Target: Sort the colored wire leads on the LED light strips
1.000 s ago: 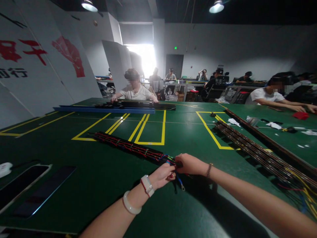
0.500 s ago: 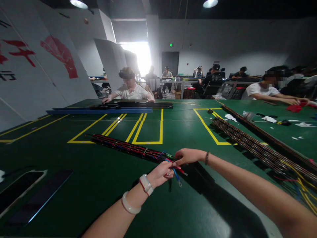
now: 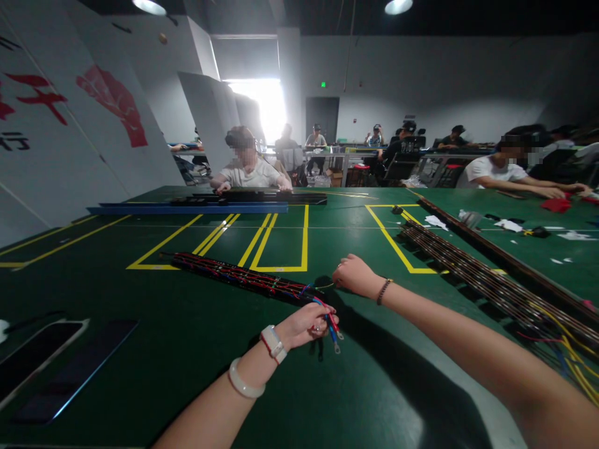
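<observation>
A long black wiring assembly [image 3: 243, 275] with red and blue wires along it lies slantwise on the green table. At its near end my left hand [image 3: 309, 324] is closed around red and blue cables [image 3: 333, 333], whose ring terminals stick out past the fingers. A watch and a pale bangle are on that wrist. My right hand [image 3: 353, 274], with a beaded bracelet, is pinched on a thin yellow-green wire [image 3: 325, 285]. That wire stretches from the end of the assembly to the fingertips, just off the table. Its tip is hidden in the fingers.
Two dark flat panels [image 3: 84, 368] lie at the left. Bundled long brown strips [image 3: 472, 274] with yellow wires run along the right. Across the table a person [image 3: 248, 165] works behind a blue rail [image 3: 187, 208]; another person [image 3: 500, 168] sits at the far right.
My right hand has moved away from the left hand, up and slightly right, drawing out the thin wire. My left hand stays nearly in place, its cables shifted slightly.
</observation>
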{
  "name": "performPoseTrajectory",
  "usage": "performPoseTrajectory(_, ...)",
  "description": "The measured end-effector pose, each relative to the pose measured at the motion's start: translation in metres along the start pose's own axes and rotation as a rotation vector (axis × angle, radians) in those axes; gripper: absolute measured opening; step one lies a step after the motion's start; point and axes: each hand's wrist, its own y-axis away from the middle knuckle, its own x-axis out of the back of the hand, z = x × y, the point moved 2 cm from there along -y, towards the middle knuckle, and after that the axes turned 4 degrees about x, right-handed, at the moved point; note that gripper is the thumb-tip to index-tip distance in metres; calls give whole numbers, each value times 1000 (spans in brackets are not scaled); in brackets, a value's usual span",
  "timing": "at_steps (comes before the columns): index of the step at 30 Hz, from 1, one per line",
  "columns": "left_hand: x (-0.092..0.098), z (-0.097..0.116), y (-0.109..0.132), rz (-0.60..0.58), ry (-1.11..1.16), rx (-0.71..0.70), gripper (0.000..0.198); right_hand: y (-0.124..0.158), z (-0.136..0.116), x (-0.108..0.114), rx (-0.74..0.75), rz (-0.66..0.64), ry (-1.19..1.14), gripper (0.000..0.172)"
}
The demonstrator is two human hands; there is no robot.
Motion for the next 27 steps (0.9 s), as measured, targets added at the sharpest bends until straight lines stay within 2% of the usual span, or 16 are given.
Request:
performPoseTrajectory(7, 4, 1, -2, -30, -90, 29, 14, -17, 0, -20, 127, 67, 153, 17)
performPoseTrajectory(12, 2, 0, -2, -2, -59, -1, 16, -16, -4, -38, 97, 103, 165, 16)
performPoseTrajectory(16, -1, -1, -2, 36, 3, -58, 10, 0, -9, -46, 44, 165, 101, 22)
performPoseTrajectory(21, -1, -1, -4, 66, -16, -46, 9, 35, -22, -49, 25, 402, -34, 28)
performPoseTrajectory(24, 0, -1, -5, 87, -24, -55, 12, 56, -36, -48, 149, 481, -150, 30)
performPoseTrajectory(27, 0, -2, -5, 75, -28, -60, 14, 69, -46, -47, 294, 455, -209, 33)
